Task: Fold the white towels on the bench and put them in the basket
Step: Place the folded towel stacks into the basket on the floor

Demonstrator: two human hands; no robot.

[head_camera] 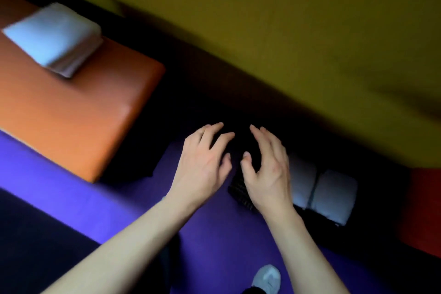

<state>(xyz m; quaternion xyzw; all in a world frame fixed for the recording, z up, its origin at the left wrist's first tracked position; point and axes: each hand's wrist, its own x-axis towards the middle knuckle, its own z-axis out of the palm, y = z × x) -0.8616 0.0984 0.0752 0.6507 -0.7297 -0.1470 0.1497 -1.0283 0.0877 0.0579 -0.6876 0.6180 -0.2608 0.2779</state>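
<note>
Now | left hand (202, 162) and right hand (267, 169): empty, fingers spread, near basket (241, 193) | folded white towels (322, 193) in basket, right; folded stack (51, 36) waits on orange bench (71, 114), far left | risk: blurred, dim view, stack could splay when lifted.

Dim, motion-blurred throughout, deep central shadow, wide-angle tilt

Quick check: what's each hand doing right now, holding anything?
Left hand: open, fingers spread, holding nothing.
Right hand: open, fingers loosely bent, holding nothing.
</note>
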